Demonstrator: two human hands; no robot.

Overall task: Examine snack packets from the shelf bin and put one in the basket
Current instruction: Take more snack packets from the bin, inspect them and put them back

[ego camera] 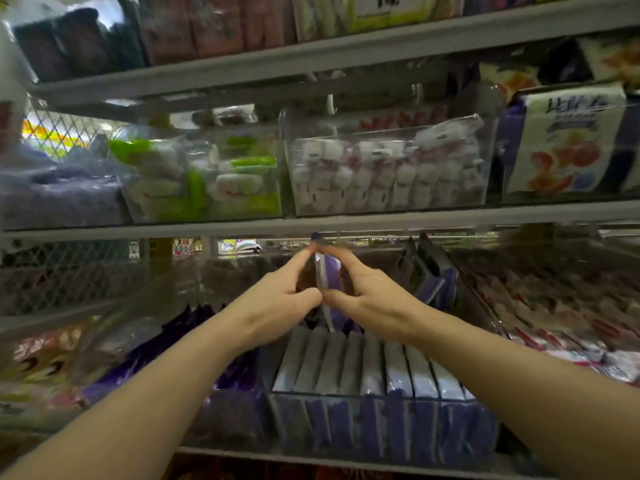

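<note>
While I watched through the head camera, both hands met over the clear bin (381, 398) on the lower shelf (346, 457). The left hand (273, 299) and the right hand (370, 296) held one purple-and-white snack packet (328, 273) between them. The fingers (298, 263) of each hand were curled and pinched it, forefingers at its top edge and thumbs lower down, with the thumb tips almost touching. The packet stood upright, edge-on to me, above the row of like packets (363, 365) standing on end in the bin. I could not tell whether its lower end was clear of that row. Dark purple packets (166, 344) lay just left of the bin. On the shelf above (311, 224) sat a clear box of white and pink sweets (388, 168), with green-and-white packs (207, 174) beside it.
</note>
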